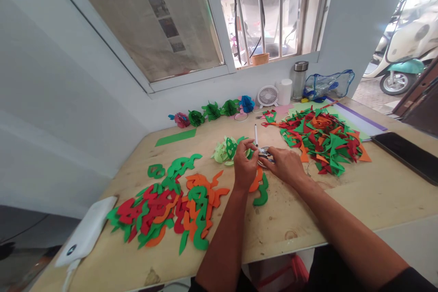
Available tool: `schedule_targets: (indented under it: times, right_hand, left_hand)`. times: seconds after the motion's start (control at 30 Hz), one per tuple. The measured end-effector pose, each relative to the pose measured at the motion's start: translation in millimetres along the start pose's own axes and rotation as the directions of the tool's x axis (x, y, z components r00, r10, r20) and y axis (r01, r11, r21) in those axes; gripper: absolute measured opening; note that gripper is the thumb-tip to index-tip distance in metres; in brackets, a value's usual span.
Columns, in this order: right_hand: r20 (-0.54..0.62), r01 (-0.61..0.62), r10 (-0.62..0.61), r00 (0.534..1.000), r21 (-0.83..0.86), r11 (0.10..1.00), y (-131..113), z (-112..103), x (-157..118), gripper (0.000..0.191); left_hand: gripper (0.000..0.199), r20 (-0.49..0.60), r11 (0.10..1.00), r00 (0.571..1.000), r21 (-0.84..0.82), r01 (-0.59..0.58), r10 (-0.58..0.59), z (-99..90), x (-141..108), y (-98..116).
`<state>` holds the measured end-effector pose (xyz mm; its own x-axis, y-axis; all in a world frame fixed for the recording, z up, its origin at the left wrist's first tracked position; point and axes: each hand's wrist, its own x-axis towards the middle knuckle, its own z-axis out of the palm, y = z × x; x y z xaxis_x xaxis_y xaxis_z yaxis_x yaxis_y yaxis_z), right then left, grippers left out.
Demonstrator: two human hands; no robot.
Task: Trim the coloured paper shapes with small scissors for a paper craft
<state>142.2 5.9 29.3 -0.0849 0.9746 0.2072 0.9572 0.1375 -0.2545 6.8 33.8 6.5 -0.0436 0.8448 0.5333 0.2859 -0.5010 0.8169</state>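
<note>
**Q:** How are the arms and hands posed?

**A:** Both forearms are extended over the near edge of the worktop (287, 226) and angled inward, so that the left hand (245, 164) and the right hand (287, 163) are brought close together. The left hand is set with its back outward and its fingers curled toward the right. The right hand is turned back upward, with its fingers pointed left.

**Q:** What state of grip is recorded?

**A:** The right grip is closed, thumb against fingers, on a small dark-and-silver object (267, 157), too covered to be identified. The left fingertips are drawn in at the object's other side; whether anything is clamped by them cannot be told.

**Q:** Where is the object found?

**A:** Between the two hands, over the worktop. A slim white stick (256, 133) is seen just beyond the left fingers, and a pale-green cluster (222, 151) to their left. An orange piece (255, 183) and a wavy green piece (261, 195) are noted on the near side. A heap of scraps (328, 141) is located beyond the right hand.
</note>
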Motion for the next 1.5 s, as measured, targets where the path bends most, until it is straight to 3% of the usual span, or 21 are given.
schedule_targets:
  times: [0.33, 0.6, 0.97, 1.5]
  right_hand:
    - [-0.017, 0.002, -0.002, 1.000, -0.027, 1.000, 1, 3, 1, 0.036]
    - [-0.011, -0.013, 0.013, 1.000, -0.013, 1.000, 2, 3, 1, 0.036]
    - [-0.006, -0.003, 0.003, 1.000, -0.002, 1.000, 1, 2, 0, 0.038]
    - [0.064, 0.036, -0.035, 0.997, -0.015, 0.999, -5, -3, -1, 0.035]
  left_hand:
    - [0.019, -0.014, 0.999, 0.999, -0.019, 0.049, -0.050, 1.4, 0, 0]
    - [0.020, -0.071, 0.967, 0.981, -0.192, 0.167, -0.183, 0.0, 4, 1]
    - [0.042, -0.034, 0.924, 0.983, -0.348, 0.155, -0.178, -1.9, 5, 7]
    - [0.057, 0.004, 0.976, 0.991, -0.168, 0.136, -0.137, 0.8, 0, 10]
